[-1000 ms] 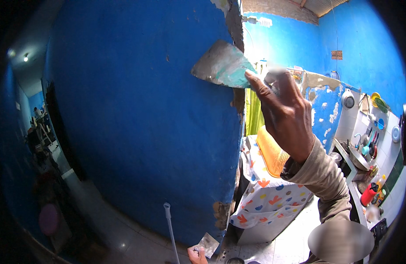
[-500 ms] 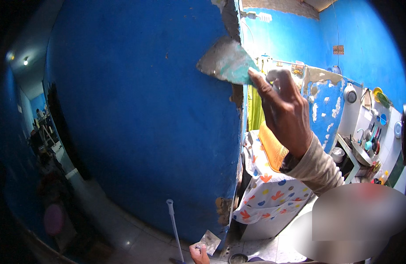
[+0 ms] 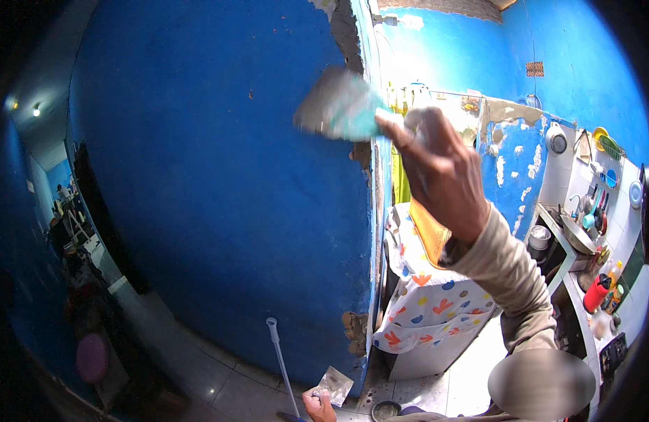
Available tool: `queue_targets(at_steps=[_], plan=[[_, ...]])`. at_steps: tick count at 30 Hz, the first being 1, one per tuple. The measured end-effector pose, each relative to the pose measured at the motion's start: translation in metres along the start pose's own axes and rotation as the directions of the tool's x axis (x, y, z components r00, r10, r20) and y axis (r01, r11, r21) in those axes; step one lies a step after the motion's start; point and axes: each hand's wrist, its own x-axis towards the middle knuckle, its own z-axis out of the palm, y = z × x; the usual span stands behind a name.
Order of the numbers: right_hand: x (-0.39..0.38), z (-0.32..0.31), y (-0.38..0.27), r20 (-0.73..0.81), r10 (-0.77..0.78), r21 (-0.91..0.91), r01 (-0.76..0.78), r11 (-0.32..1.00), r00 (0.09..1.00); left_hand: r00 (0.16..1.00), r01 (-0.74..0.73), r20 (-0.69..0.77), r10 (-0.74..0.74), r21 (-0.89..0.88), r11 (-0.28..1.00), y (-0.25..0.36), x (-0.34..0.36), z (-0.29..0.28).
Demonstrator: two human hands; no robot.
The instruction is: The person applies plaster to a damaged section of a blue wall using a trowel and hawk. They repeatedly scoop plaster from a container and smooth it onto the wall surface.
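My right hand (image 3: 447,172) is closed on a wide putty knife (image 3: 342,109), raised high at the edge of the blue wall (image 3: 219,197). Its grey blade and pale green part are smeared by motion, and whether the blade touches the wall I cannot tell. Bare grey patches show along the wall's edge above and below the blade. Down by the lower edge, my left hand (image 3: 319,406) grips a small square flat blade (image 3: 335,385) with grey smears on it. Beside that hand is a round bowl (image 3: 386,411), partly cut off by the picture's lower edge.
A long-handled stick (image 3: 279,355) leans near the wall's foot. Right of the wall edge stands a table with a patterned cloth (image 3: 437,309) and an orange thing (image 3: 426,232). Farther right are a kitchen counter and a red bottle (image 3: 597,294). A blurred patch hides part of the lower right.
My right hand and the putty knife have shifted slightly left and down. The whole view has turned a little, and the red bottle now shows. My left hand stays about where it was.
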Motion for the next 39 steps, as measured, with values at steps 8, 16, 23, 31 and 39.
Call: queue_targets(at_steps=[8,16,23,31,39], plan=[[-0.124,-0.048,-0.059,0.479,0.106,0.676,-0.443,0.589,0.871,0.985,0.153,-0.077,-0.154,-0.010,0.988,-0.007,0.004,0.001],[-0.273,-0.081,-0.135,0.990,0.122,0.118,-0.864,-0.490,0.066,0.976,0.213,0.046,-0.212,-0.370,0.904,-0.014,-0.010,0.017],[-0.335,-0.109,-0.186,0.981,0.065,-0.081,-0.691,-0.718,-0.183,0.848,0.524,0.210,-0.486,-0.465,0.713,-0.025,-0.044,0.028],[-0.395,-0.111,-0.212,0.960,0.202,-0.041,-0.812,-0.583,-0.193,0.770,0.638,0.386,-0.509,-0.500,0.586,-0.030,-0.081,0.075],[-0.438,-0.127,-0.173,0.926,0.360,-0.004,-0.956,-0.294,-0.115,0.793,0.608,0.436,-0.425,-0.520,0.601,-0.027,-0.127,0.140]])
